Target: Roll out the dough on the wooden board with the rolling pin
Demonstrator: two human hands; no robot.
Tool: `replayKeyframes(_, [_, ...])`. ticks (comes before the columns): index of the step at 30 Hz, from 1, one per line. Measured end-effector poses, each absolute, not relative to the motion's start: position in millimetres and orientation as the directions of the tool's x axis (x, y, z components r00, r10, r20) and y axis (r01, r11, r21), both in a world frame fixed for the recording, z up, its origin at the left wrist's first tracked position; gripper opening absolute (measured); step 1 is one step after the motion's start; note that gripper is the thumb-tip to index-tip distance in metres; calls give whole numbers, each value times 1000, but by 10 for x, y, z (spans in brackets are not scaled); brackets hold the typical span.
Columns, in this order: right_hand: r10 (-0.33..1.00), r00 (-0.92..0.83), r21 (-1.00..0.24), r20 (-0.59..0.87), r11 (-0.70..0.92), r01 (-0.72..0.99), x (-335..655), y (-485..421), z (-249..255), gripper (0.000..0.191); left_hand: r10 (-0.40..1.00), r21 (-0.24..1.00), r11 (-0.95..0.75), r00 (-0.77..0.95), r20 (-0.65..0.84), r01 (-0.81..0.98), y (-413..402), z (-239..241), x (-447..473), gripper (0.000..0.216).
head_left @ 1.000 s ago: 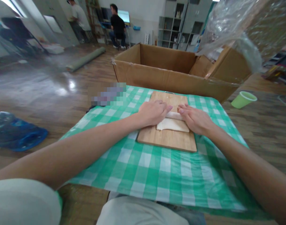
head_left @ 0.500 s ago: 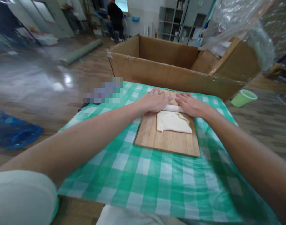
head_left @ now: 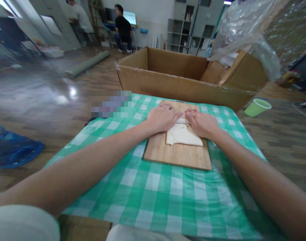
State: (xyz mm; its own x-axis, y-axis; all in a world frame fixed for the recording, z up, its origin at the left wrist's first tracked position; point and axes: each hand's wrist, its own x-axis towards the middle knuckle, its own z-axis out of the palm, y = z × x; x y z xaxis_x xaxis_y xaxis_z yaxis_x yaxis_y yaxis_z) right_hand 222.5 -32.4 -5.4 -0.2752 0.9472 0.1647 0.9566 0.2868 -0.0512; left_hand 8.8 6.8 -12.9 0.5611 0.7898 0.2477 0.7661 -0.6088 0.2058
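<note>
Head view: the left hand (head_left: pixel 161 118) and right hand (head_left: pixel 202 123) lie palm down over the two ends of a pale rod (head_left: pixel 181 121), open and spread rather than clenched; the palms hide how firmly they press. Left fingers point to the far side, the thumb slanting right along the rod; right fingers angle to the far left, so the hands nearly meet over its short bare middle. Both forearms reach in from the near corners, the left one long and fairly straight, the right one slanting in from the near right. The rod lies crosswise at the far side of the dough (head_left: pixel 183 136), a thin, creamy white sheet with an almost straight near edge, a lumpy near left corner and slight creases close to the rod. The dough sits on the middle of a wooden board (head_left: pixel 176 156), with bare wood on its near side. Beneath is a green and white checked cloth (head_left: pixel 153 190). Beyond its far edge stands a cardboard box (head_left: pixel 178 83), clear wrap (head_left: pixel 245 30) at its right; a green cup (head_left: pixel 257 108) is tilted to the right, and a blue bag (head_left: pixel 19 150) lies on the floor at left.
</note>
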Motion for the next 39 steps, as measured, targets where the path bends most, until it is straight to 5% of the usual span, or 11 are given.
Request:
replayKeyframes(14, [922, -332, 70, 199, 325, 943, 2148, -479, -46, 58, 728, 55, -662, 624, 283, 748, -105, -128, -2, 57])
replayKeyframes(20, [927, -258, 132, 271, 230, 964, 2115, -528, -4, 56, 583, 76, -775, 664, 467, 627, -326, 202, 29, 45])
replayKeyframes(26, [977, -105, 54, 187, 96, 994, 2208, -434, -15, 72, 347, 39, -935, 884, 313, 353, -698, 242, 164, 28])
replayKeyframes(33, [927, 22, -140, 374, 33, 990, 2500, -288, -171, 88, 223, -115, -957, 926, 305, 268, -551, 139, 186, 17])
replayKeyframes(36, [906, 75, -264, 416, 41, 964, 2529, -283, -161, 83, 212, -6, -975, 937, 277, 222, -369, 182, 91, 21])
replayKeyframes(39, [893, 100, -344, 439, 64, 937, 2501, -307, -108, 78, 251, 226, -955, 928, 274, 191, -183, 176, -59, 24])
